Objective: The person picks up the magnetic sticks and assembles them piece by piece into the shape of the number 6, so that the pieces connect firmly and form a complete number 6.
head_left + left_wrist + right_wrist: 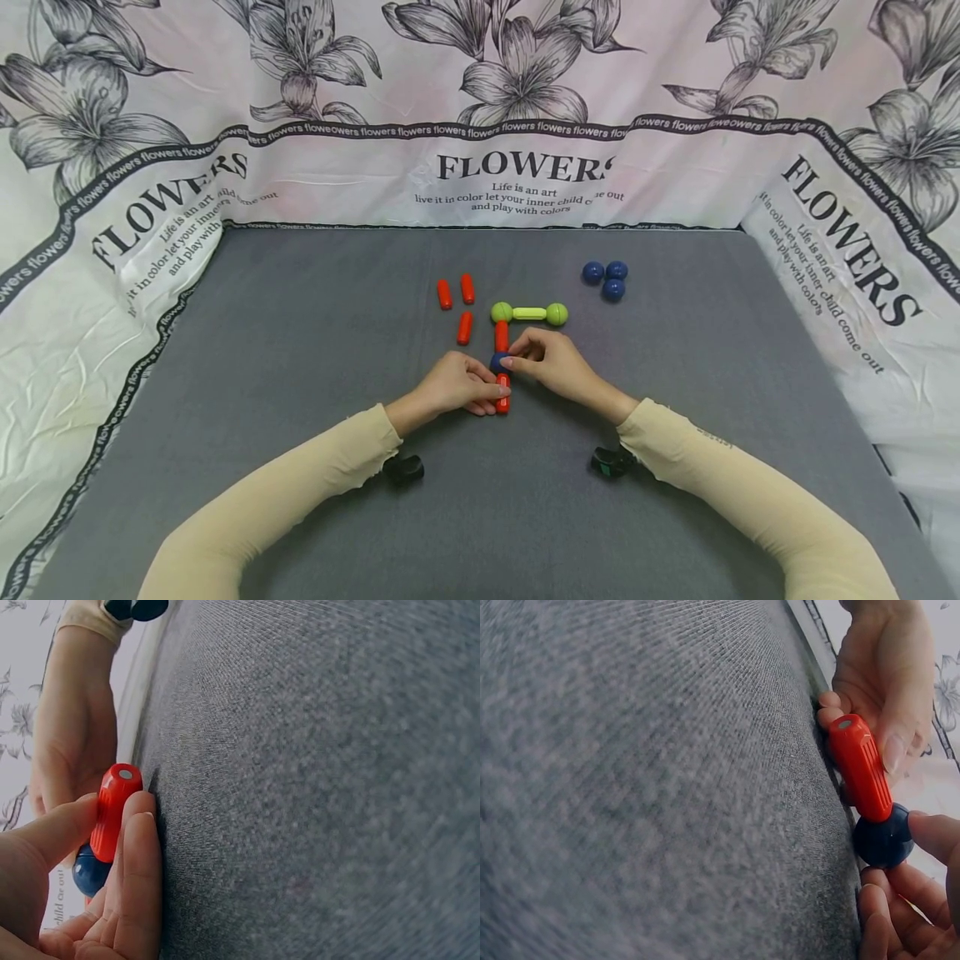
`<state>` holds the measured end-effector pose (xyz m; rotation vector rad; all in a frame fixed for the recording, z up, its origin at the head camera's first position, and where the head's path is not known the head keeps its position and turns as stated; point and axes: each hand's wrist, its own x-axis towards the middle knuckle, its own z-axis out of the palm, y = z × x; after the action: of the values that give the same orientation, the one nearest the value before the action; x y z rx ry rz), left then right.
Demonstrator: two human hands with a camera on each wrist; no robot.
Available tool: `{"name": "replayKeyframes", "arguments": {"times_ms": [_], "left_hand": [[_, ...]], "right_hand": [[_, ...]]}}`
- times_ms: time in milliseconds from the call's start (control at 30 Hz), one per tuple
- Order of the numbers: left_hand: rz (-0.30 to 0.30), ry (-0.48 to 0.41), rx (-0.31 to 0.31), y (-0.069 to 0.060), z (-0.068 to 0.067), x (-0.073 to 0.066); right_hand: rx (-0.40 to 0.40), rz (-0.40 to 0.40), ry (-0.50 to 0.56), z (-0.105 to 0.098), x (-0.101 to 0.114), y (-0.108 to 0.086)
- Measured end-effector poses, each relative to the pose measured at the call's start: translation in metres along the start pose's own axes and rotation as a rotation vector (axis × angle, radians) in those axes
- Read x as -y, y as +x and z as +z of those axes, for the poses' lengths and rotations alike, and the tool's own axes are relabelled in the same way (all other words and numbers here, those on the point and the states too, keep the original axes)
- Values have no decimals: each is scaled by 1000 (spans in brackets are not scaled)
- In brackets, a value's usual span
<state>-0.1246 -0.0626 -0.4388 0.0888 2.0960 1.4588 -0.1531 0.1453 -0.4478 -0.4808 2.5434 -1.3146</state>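
Note:
My left hand point(459, 385) pinches a red rod point(503, 395) between thumb and fingers; in the left wrist view the rod point(112, 810) shows a silver dot on its near end. The rod's far end touches a dark blue ball point(883, 838), which my right hand point(553, 364) pinches between thumb and fingers. Beyond the ball, a second red rod point(502, 335) runs up to a green ball point(501, 312). From there a light green bar point(529, 314) extends right to another green ball point(557, 314).
Three loose red rods point(466, 327) lie left of the joined pieces. Three dark blue balls point(613, 289) sit together at the back right. Small black devices are at both wrists. Behind the grey table surface point(315, 300) hangs a flower-printed cloth point(337, 187).

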Motion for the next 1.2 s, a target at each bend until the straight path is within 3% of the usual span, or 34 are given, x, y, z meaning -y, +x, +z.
{"name": "replayKeyframes", "arguments": {"times_ms": [467, 567, 733, 933, 1067, 1200], "left_hand": [[-16, -29, -8, -1, 0, 1], [-17, -31, -9, -1, 0, 2], [-16, -36, -8, -2, 1, 2], [-7, -44, -3, -2, -1, 4], [-4, -43, -4, -1, 0, 5], [0, -42, -4, 0, 0, 6]], "right_hand": [[-2, -12, 49, -13, -1, -1], [-65, -38, 11, -25, -1, 1], [-237, -107, -97, -58, -8, 4], [-439, -80, -143, -98, -29, 4], [-485, -23, -150, -118, -46, 4], [-463, 23, -163, -129, -59, 3]]}}
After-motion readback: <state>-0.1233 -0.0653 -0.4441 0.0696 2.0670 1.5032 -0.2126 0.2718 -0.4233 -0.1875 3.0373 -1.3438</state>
